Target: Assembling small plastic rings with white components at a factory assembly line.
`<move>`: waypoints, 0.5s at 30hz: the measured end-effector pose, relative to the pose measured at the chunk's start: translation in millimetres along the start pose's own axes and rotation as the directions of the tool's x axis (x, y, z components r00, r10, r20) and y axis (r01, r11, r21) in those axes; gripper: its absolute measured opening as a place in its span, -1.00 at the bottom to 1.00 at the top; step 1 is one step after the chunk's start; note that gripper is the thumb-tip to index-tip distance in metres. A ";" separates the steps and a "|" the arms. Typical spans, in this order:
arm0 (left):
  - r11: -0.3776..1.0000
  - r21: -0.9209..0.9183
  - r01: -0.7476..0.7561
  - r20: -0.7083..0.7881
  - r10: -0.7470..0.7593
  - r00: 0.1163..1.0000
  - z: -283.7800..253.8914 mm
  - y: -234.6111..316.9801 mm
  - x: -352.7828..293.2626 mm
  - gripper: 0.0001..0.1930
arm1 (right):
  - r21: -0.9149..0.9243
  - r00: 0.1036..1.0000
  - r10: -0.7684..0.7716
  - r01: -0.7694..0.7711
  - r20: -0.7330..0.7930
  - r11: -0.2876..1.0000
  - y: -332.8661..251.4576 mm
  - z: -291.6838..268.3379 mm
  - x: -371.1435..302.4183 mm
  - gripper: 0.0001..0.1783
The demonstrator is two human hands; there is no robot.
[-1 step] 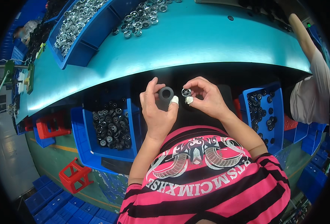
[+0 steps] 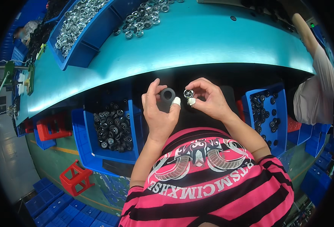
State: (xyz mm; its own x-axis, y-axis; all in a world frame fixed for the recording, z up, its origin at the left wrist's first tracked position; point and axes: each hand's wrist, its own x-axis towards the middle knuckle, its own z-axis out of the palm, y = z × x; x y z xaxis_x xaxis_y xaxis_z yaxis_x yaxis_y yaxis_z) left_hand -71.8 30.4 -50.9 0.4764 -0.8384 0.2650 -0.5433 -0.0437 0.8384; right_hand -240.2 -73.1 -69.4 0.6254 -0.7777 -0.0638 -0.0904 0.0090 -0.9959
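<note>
Hands meet just below the near edge of the curved turquoise workbench. Your left hand is closed around a short black rubber ring, thumb on one side and a white-taped fingertip on the other; the ring's bore faces the camera. Your right hand, at three o'clock from the ring and just beside it, pinches a small bright metal disc between thumb and forefinger, one tip also taped white. Ring and disc sit close together; whether they touch cannot be told. The disc's detail is too small to make out.

At eight o'clock from your left hand, a blue plastic bin of black round parts sits under the bench, its upper part lost in shadow. At three o'clock from your right hand, a second blue bin with fewer black parts is partly hidden by your forearm. At eleven o'clock on the bench, a blue tray of shiny metal rings is cut off by the frame edge, with a loose heap of metal rings beside it. At two o'clock, another person's arm and white sleeve reach the bench. A red plastic stool stands at seven o'clock on the floor.
</note>
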 end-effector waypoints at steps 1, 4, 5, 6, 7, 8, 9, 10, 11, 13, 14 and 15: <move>0.996 -0.076 0.047 0.014 -0.046 0.999 0.5 -2.9 -0.8 -0.27 | 0.033 1.000 0.006 -0.006 -0.002 0.999 0.3 0.9 0.3 -0.62; 0.774 -0.554 0.307 0.165 -0.259 0.952 3.9 -15.2 -0.5 -0.39 | 0.067 0.998 -0.056 0.057 -0.017 0.996 0.0 2.8 -0.1 -0.62; 0.592 -0.702 0.396 0.255 -0.310 0.916 4.6 -19.8 0.0 -0.42 | 0.073 0.997 -0.075 0.077 -0.028 0.994 -1.6 3.5 -0.9 -0.62; 0.346 -0.819 0.457 0.381 -0.268 0.885 2.0 -24.5 0.5 -0.48 | 0.078 0.995 -0.095 0.098 -0.040 0.992 -4.4 3.7 -2.3 -0.62; 0.142 -0.844 0.518 0.486 -0.205 0.849 1.1 -33.3 1.2 -0.46 | 0.084 0.992 -0.114 0.118 -0.052 0.989 -7.6 4.0 -3.0 -0.62; 0.051 -0.846 0.531 0.515 -0.179 0.838 2.9 -38.8 -1.0 -0.45 | 0.078 0.990 -0.132 0.136 -0.050 0.988 -10.6 4.2 -2.9 -0.61; -0.040 -0.839 0.542 0.542 -0.150 0.827 4.1 -43.8 -3.5 -0.43 | 0.073 0.987 -0.151 0.154 -0.048 0.985 -13.8 4.2 -2.7 -0.60; -0.064 -0.834 0.547 0.550 -0.149 0.821 5.5 -43.0 -4.0 -0.43 | 0.066 0.985 -0.168 0.171 -0.047 0.983 -16.3 3.7 -3.0 -0.59; -0.089 -0.829 0.552 0.559 -0.149 0.816 7.5 -41.2 -4.9 -0.43 | 0.018 0.983 -0.179 0.179 -0.037 0.984 -19.0 2.9 -3.3 -0.59; -0.119 -0.820 0.560 0.572 -0.152 0.806 10.7 -39.5 -5.9 -0.44 | -0.077 0.980 -0.199 0.198 -0.013 0.977 -24.7 1.5 -3.9 -0.58; -0.125 -0.817 0.563 0.577 -0.156 0.802 11.9 -39.2 -6.2 -0.44 | -0.066 0.980 -0.195 0.192 -0.044 0.979 -28.1 2.5 -4.6 -0.59; -0.131 -0.814 0.567 0.581 -0.161 0.798 12.4 -39.0 -6.4 -0.44 | -0.055 0.979 -0.191 0.187 -0.075 0.981 -31.6 4.9 -5.5 -0.59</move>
State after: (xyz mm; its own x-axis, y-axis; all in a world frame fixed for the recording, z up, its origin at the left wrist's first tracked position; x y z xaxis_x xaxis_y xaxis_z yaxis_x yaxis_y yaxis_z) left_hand -62.2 30.8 -91.3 0.0655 -0.9775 -0.2005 0.9034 -0.0272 0.4279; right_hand -237.0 -66.0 -37.9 0.5712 -0.8101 0.1324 -0.0145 -0.1712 -0.9851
